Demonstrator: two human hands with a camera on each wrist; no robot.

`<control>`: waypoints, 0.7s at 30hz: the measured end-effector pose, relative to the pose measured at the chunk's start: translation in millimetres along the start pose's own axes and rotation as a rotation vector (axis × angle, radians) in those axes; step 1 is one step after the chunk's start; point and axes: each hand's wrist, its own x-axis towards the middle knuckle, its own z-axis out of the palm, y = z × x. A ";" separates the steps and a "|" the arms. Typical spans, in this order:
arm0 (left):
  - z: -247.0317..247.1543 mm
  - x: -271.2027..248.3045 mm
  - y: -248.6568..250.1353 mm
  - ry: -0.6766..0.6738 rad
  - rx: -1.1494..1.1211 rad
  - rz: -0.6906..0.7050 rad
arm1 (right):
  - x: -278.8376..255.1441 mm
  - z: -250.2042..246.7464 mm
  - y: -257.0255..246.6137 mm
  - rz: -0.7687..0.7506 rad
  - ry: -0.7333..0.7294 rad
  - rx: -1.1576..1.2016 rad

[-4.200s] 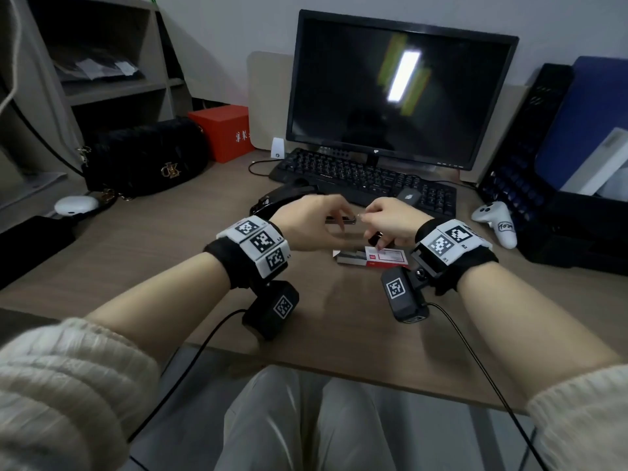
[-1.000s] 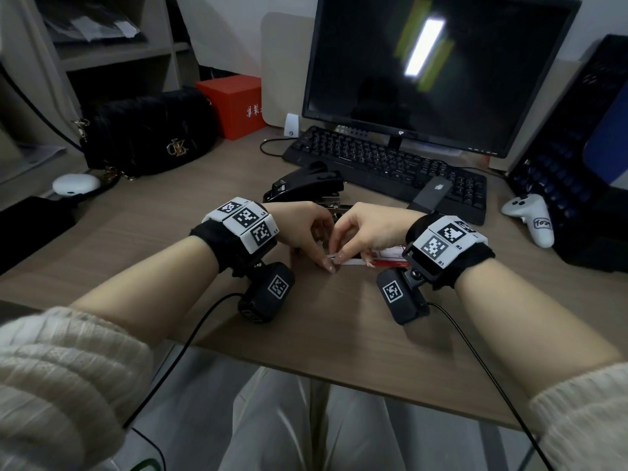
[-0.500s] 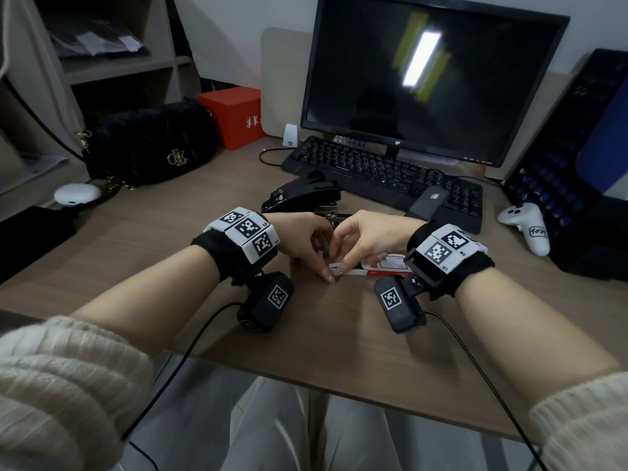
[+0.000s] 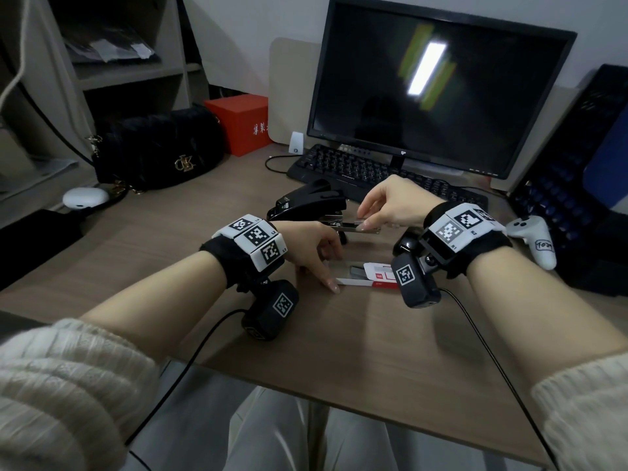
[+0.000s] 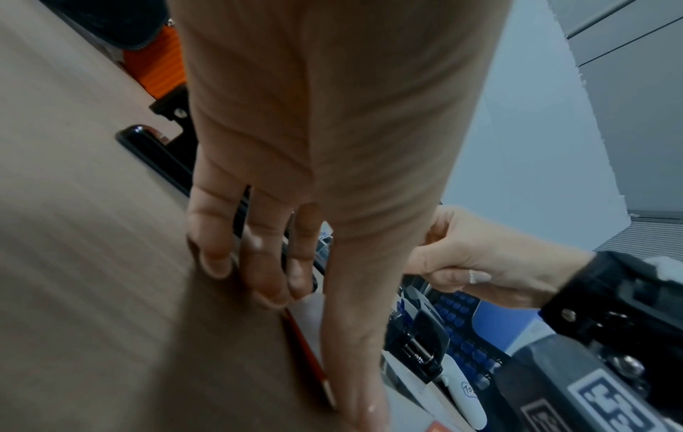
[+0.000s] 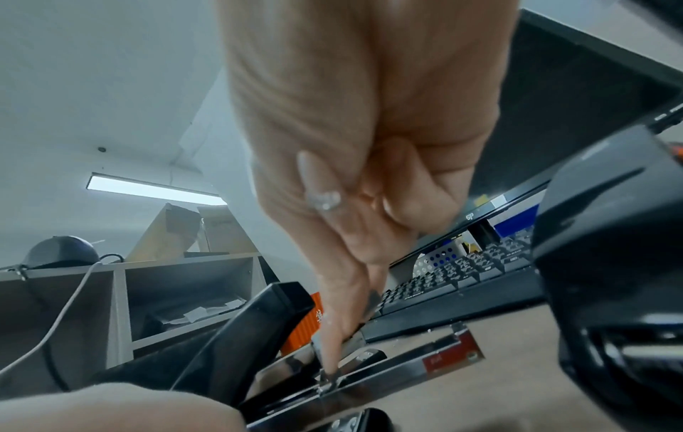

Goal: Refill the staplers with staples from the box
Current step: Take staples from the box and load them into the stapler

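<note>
A black stapler (image 4: 306, 200) lies open on the desk, its lid raised and its metal magazine (image 4: 351, 229) pointing right. My right hand (image 4: 365, 219) pinches a short staple strip just over that magazine. In the right wrist view its fingertips (image 6: 330, 359) touch the shiny magazine (image 6: 391, 369) beside the raised lid (image 6: 251, 321). The white and red staple box (image 4: 373, 276) lies open nearer to me. My left hand (image 4: 324, 263) rests with straight fingers on the desk at the box's left end, and the left wrist view shows its fingers (image 5: 258, 263) flat beside the box's red edge (image 5: 306, 350).
A keyboard (image 4: 356, 168) and monitor (image 4: 424, 96) stand behind the stapler. A black handbag (image 4: 153, 151), a red box (image 4: 238, 120) and a white case (image 4: 85, 197) are at the left. A white controller (image 4: 533, 239) lies at the right. A small black object (image 4: 407, 241) sits behind my right wrist.
My right hand has risen from the staple box and moved back to the stapler's magazine with a staple strip. My left hand stays at the box's left end.
</note>
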 end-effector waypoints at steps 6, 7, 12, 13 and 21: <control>0.2 0.7 -0.5 0.002 0.005 -0.003 | 14.9 4.4 1.6 -0.004 -0.013 -0.078; 0.3 0.7 -0.5 0.005 0.013 0.000 | 16.3 5.5 2.5 -0.006 -0.019 -0.081; -0.5 0.9 -1.0 -0.003 0.016 0.002 | 21.8 11.5 7.3 -0.018 -0.025 -0.064; -0.6 0.9 -1.0 -0.003 0.015 0.003 | 22.4 12.7 7.7 -0.020 -0.029 -0.059; 0.5 0.7 -1.4 -0.004 0.011 0.006 | 26.7 18.4 11.2 -0.048 -0.041 -0.029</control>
